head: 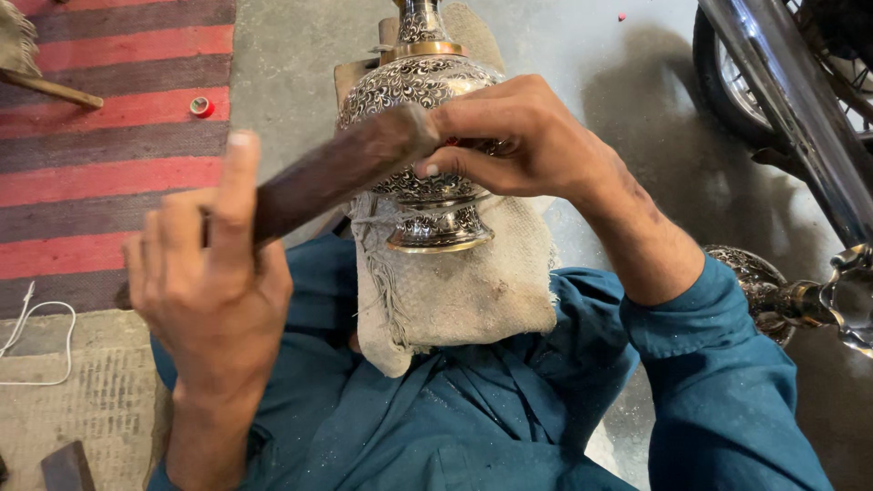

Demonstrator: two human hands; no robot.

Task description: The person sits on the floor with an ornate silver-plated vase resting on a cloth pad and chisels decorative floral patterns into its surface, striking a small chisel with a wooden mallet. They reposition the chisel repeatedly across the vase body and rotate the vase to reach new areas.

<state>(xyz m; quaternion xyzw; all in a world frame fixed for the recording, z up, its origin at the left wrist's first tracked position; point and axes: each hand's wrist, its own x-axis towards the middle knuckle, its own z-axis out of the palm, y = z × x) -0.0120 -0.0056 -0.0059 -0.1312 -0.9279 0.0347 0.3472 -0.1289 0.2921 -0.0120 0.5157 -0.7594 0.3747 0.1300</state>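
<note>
Fingers (173,245) of my left hand (209,282) are curled shut around the lower end of a dark brown wooden handle (327,177), with the index finger laid straight along it. Far left, I note a red and grey striped woven rug (100,173) carrying a small red round cap (200,106), and below it a thin white cable (36,336) on the concrete floor (300,45). The handle runs diagonally up to the ornate engraved silver metal vase with brass bands (423,86), which lies on a coarse beige cloth (464,291) over my lap. My right hand (518,141) rests on the vase body, fingertips pinched closed beside the handle's upper end; what they pinch I cannot tell. At right lies a second engraved metal piece (755,282), then a motorcycle wheel (737,73).
</note>
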